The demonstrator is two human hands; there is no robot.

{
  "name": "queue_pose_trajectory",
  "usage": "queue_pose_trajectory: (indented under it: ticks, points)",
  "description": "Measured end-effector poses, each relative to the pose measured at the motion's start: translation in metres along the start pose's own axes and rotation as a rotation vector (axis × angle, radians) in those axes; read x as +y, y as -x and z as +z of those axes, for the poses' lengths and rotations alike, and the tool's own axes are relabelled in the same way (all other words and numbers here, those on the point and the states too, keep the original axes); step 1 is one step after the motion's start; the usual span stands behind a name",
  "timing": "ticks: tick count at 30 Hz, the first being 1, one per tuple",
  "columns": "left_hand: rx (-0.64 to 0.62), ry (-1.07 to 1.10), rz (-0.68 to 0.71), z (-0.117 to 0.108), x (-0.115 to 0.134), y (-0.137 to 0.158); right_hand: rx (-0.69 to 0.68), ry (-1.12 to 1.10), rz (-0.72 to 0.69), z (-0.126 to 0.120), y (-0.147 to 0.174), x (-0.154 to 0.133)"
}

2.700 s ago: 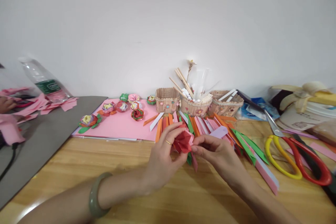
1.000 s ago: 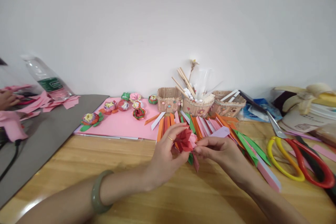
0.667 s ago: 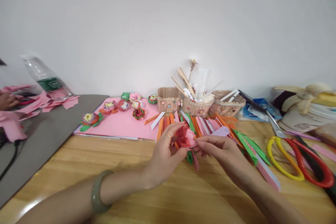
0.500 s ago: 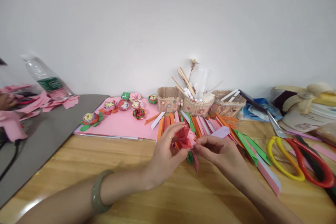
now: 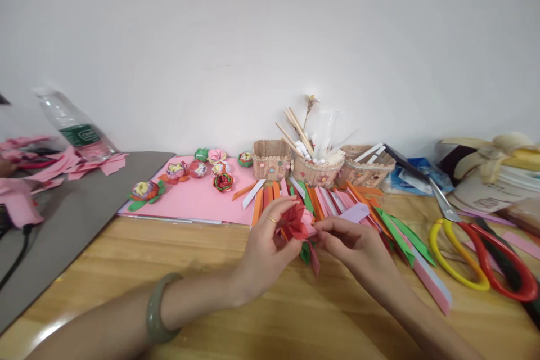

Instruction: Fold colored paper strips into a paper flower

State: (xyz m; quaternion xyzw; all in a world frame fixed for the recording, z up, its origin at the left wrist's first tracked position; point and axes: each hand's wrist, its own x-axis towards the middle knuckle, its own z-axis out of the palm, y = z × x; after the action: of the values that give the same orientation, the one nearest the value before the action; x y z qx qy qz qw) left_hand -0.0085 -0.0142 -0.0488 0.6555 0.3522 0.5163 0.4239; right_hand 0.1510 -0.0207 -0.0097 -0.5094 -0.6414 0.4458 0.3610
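Curled around a red and pink folded paper flower (image 5: 296, 222), my left hand (image 5: 266, 253) holds it above the table. The thumb and fingers of my right hand (image 5: 348, 242) pinch a pink petal at the flower's right side. Green and pink paper tips poke out below the flower; whether they all belong to it I cannot tell. Behind my hands lie many folded paper strips (image 5: 329, 199) in orange, white, pink and green. Green paper pieces (image 5: 407, 236) lie to the right of my right hand.
Finished paper flowers (image 5: 223, 181) sit on a pink sheet (image 5: 189, 199) at left. Three small baskets (image 5: 272, 160) line the wall. Large scissors (image 5: 462, 230) with yellow and red handles lie at right. A plastic bottle (image 5: 78, 129) and a pink glue-gun-like tool (image 5: 19, 202) are far left.
My right fingers have shifted very slightly at the flower's right petal. At the far left edge, another person's hand has moved mostly out of view.
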Motion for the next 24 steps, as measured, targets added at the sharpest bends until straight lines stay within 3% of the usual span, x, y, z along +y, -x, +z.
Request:
queue_pose_trajectory:
  ticks: [24]
  points:
    - [0.004, -0.093, 0.011, -0.0001, 0.0041, -0.0001, -0.017, -0.111, 0.086, -0.0022, -0.0019, 0.0028]
